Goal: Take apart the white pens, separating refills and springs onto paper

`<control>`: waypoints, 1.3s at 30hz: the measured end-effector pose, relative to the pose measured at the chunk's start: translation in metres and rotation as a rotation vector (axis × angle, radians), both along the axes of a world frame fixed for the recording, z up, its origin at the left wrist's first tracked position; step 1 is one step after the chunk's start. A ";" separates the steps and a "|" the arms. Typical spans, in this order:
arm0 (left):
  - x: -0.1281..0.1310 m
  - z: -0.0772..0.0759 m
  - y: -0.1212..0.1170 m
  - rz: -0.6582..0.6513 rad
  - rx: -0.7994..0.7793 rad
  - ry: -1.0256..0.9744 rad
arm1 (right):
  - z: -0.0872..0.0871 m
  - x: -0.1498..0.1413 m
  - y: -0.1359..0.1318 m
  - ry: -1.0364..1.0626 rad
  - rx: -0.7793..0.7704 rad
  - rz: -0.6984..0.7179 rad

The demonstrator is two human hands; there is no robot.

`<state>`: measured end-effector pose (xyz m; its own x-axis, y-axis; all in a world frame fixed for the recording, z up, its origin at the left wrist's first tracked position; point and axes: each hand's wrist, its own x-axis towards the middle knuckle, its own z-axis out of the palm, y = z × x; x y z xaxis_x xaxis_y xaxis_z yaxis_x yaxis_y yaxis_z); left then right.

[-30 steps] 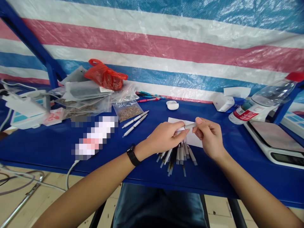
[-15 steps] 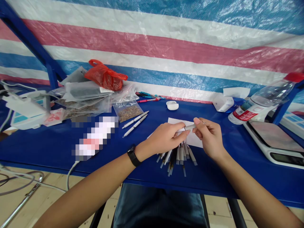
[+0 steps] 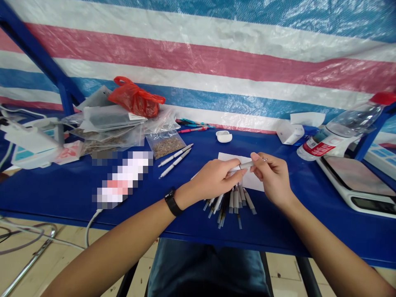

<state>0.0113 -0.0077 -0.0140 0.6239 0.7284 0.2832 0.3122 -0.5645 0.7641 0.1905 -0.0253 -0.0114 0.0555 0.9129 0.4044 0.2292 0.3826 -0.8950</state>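
Pen (image 3: 246, 165): where is it?

Held level between the hands, above a white paper sheet (image 3: 232, 157), near the middle of the blue table (image 3: 62, 194).

How do the hands stand?

Both closed on the pen and almost touching. Left hand (image 3: 213, 179): fingers curled around the near part of the pen; black wristwatch (image 3: 172, 202) on that wrist. Right hand (image 3: 272, 179): thumb and forefinger pinching the far part.

What lies below them?

Loose bundle of pen parts (image 3: 230, 206), fanned toward the table's front edge, just under the left hand and overlapping the sheet's lower edge.

And farther off?

Left of the hands: two white pens (image 3: 175, 161) beside a plastic bag of grains (image 3: 165, 147). Toward the back left corner: red plastic bag (image 3: 133, 99). Near the back edge: small white case (image 3: 224, 136). Right edge: plastic bottle (image 3: 340, 140) above a digital scale (image 3: 355, 181).
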 end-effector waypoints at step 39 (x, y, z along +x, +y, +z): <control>-0.001 0.001 0.000 0.009 -0.001 0.030 | 0.004 -0.001 -0.001 -0.026 -0.007 -0.013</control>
